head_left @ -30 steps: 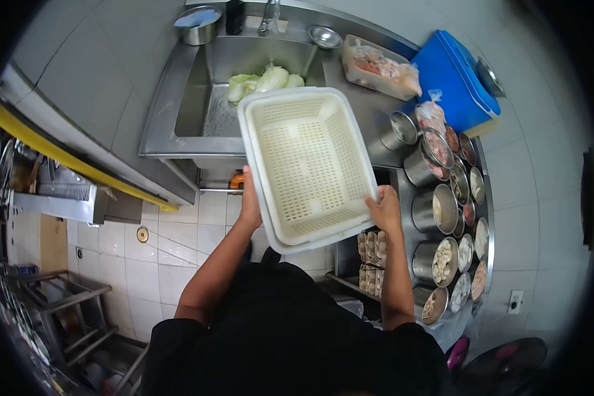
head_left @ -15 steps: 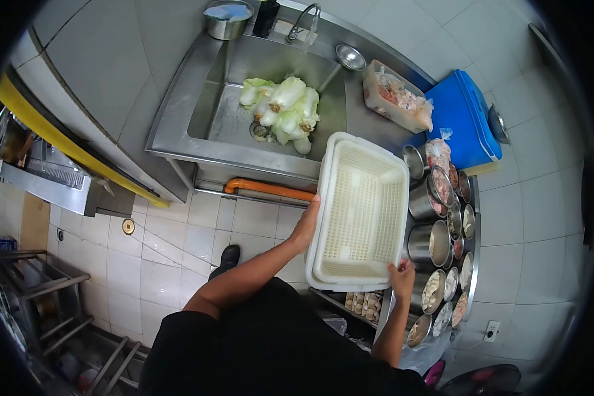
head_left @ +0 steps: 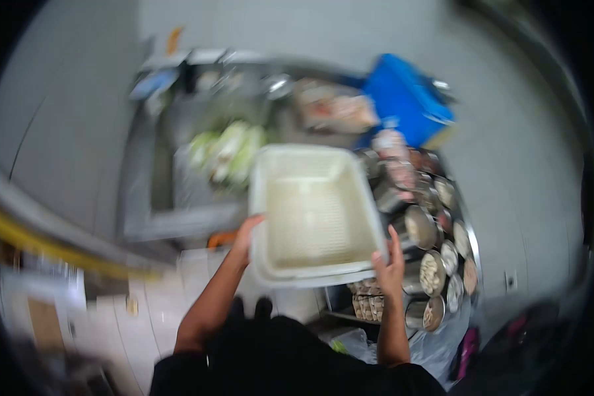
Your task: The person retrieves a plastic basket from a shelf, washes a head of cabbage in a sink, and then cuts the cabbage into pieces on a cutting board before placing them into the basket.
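A white perforated plastic basket [head_left: 313,221], nested in a second white container, is in front of me. My left hand [head_left: 245,243] grips its left rim. At the lower right corner my right hand [head_left: 391,267] supports it, thumb by the rim and fingers along the outer side; part of its grip is hidden. Behind the basket's left side, heads of napa cabbage [head_left: 231,150] lie in a steel sink [head_left: 162,148]. The view is smeared by motion.
Right of the basket, several steel pots [head_left: 419,226] and bowls of food crowd the counter. A blue cooler box [head_left: 406,99] and a tub of raw meat [head_left: 330,105] stand behind. Egg trays [head_left: 368,307] sit low at right, and an orange pipe [head_left: 221,239] runs beneath the sink.
The basket has shifted left and tilted in my hands, now overlapping the sink's right part. My right hand's fingers have spread along its side. The whole view has swung, and both shoes now show.
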Demonstrator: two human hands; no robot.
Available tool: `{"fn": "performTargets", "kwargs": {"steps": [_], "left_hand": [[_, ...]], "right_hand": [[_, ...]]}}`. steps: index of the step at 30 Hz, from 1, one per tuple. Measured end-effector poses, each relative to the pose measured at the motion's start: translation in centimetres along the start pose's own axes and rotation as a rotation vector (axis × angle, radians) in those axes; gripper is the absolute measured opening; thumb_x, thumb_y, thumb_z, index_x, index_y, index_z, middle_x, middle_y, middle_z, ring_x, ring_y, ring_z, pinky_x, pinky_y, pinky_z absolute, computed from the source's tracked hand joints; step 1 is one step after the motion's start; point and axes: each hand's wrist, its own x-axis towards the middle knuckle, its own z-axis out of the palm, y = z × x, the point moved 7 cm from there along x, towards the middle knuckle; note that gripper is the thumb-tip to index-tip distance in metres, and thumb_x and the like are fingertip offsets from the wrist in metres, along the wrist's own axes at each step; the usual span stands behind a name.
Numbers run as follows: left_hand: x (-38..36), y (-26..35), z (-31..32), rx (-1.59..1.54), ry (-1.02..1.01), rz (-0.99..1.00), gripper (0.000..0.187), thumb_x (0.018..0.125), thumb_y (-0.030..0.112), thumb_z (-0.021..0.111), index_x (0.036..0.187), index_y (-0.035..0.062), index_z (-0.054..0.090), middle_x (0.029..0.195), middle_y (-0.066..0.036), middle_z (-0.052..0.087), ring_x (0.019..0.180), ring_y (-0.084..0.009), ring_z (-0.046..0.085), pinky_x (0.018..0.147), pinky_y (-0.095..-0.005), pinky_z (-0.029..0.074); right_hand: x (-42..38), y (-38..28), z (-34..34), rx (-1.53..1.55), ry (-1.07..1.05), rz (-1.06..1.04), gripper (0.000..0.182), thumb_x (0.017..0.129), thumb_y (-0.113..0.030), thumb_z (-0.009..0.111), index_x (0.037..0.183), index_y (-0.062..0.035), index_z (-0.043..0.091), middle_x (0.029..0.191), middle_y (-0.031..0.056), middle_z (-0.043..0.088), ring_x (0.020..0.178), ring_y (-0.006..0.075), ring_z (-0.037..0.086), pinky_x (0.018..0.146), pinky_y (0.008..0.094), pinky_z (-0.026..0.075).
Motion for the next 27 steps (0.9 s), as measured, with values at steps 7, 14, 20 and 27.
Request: {"fn": "performTargets", "kwargs": {"steps": [7,14,20,27], "left_hand": [[3.3,10.9,12.4,-0.07,-0.285,0.204,0.053,0.084,0.036,0.05,0.121,-0.0015,0.055,0.111,-0.017,0.063,0.098,-0.0289,0.062,0.084,-0.0373,0.051],[7.7,13.5,13.2,0.034,-0.221,0.345,0.063,0.079,0.04,0.058,0.124,-0.003,0.048,0.112,-0.019,0.058,0.096,-0.0274,0.059,0.082,-0.0346,0.049],[7.5,11.6,11.5,0.063,-0.13,0.368,0.064,0.081,0.038,0.056,0.128,-0.0047,0.043,0.114,-0.02,0.058,0.102,-0.0269,0.059,0.086,-0.0353,0.05],[7.3,9.3,3.9,-0.026,-0.064,0.417,0.064,0.082,0.03,0.058,0.133,-0.0024,0.036,0.117,-0.018,0.055,0.102,-0.0246,0.059,0.086,-0.0347,0.051]], "right_hand": [[4.2,-10.1,-3.2,-0.272,-0.009,-0.397,0.09,0.055,-0.02,0.09,0.13,-0.0089,0.041,0.136,0.0176,0.04,0.127,0.028,0.041,0.105,0.0369,0.033],[10.0,-8.5,-3.6,-0.351,0.15,-0.449,0.084,0.056,-0.005,0.08,0.13,-0.0025,0.039,0.13,0.0147,0.044,0.124,0.0293,0.043,0.105,0.0354,0.032],[13.6,-4.7,-2.1,-0.215,0.134,-0.395,0.089,0.059,-0.006,0.079,0.136,0.0003,0.035,0.134,0.0138,0.042,0.125,0.0232,0.042,0.104,0.0332,0.032],[14.2,0.3,3.8,-0.135,-0.169,-0.136,0.087,0.06,-0.002,0.072,0.137,0.0039,0.032,0.129,0.0143,0.046,0.12,0.0219,0.045,0.103,0.0314,0.033]]}}
